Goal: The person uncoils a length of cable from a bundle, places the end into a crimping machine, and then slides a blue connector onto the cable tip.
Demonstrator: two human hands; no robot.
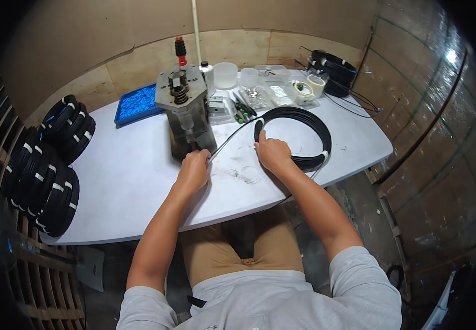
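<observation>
My left hand (193, 169) is closed at the foot of a metal bench press (189, 118), its fingertips around the end of a thin black cable (230, 136). A small blue spot shows beside those fingers; the exact tip is hidden by the hand. From there the cable runs to a coil of black cable (321, 132) lying on the table, bound with white tape. My right hand (274, 153) grips the coil's left side, index finger laid along it. The press has a red and black handle (180, 50) on top.
A blue tray (135, 105) of small blue parts stands left of the press. Taped cable coils (42, 176) are stacked at the table's left edge, with more coils (334, 71) at the back right. Green-handled pliers (243, 113), plastic tubs (225, 75) and tape rolls (304, 91) sit behind.
</observation>
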